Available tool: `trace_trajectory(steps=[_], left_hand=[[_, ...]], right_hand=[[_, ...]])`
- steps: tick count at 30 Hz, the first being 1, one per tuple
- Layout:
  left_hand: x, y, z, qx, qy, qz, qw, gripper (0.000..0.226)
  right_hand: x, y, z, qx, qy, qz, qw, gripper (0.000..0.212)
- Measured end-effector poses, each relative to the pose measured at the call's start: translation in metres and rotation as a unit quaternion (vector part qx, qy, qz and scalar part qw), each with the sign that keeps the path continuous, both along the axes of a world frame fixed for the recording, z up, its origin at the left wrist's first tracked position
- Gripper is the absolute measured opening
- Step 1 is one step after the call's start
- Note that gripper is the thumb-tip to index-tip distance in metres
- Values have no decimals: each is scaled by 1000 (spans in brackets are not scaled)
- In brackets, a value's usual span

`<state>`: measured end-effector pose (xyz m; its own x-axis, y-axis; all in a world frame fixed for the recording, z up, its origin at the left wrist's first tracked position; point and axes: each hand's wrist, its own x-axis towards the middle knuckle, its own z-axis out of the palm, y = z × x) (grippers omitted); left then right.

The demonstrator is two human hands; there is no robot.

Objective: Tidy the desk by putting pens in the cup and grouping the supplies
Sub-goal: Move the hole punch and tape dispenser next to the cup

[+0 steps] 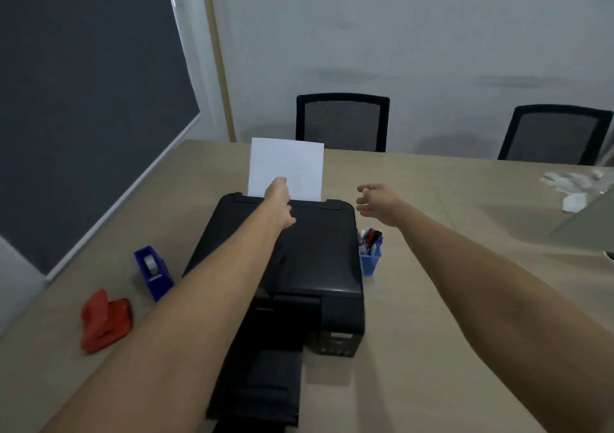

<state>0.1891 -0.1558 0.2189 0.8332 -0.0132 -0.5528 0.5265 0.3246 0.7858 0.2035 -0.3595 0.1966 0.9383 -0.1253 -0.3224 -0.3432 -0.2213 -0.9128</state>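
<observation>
A black printer (299,260) sits mid-frame on the tan surface (448,299), its long axis running from the bottom edge up toward the chairs. A white sheet (292,160) stands upright in its rear feed, long side vertical, its lower edge hidden behind the printer's back lip.

The left hand (279,200) reaches over the printer lid to the sheet's lower left; its fingers are turned away behind the knuckles, so I cannot tell whether they pinch the paper or only touch it. The right hand (377,202) hangs in the air just right of the printer's top corner, fingers loosely spread and holding nothing.

The blue cup (369,261) stands upright against the printer's right side, with the pens (370,240) in it, tips and caps pointing up and slightly fanned; single pens are too blurred to count. Left of the printer a blue tape dispenser (153,271) lies with its long axis running toward the lower right. Farther lower left is a crumpled red item (104,321), hard to identify. White scraps (574,187) lie at the right edge, partly cut off. Two black chairs (342,122) stand behind the surface.
</observation>
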Motion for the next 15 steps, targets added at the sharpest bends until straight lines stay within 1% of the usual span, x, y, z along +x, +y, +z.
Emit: trace_trajectory(steps=[5, 9, 12, 15], left_hand=[[-21, 137, 5, 40, -11, 37, 998, 60], [-40, 238, -8, 72, -4, 69, 995, 61], [-62, 307, -20, 83, 9, 81, 993, 50], [-76, 366, -42, 115, 23, 99, 988, 57]], right_hand=[[-9, 127, 11, -5, -15, 40, 999, 40], [-25, 237, 8, -12, -27, 68, 997, 37], [-33, 312, -3, -6, -11, 107, 994, 38], [-39, 371, -18, -5, 4, 140, 990, 32]])
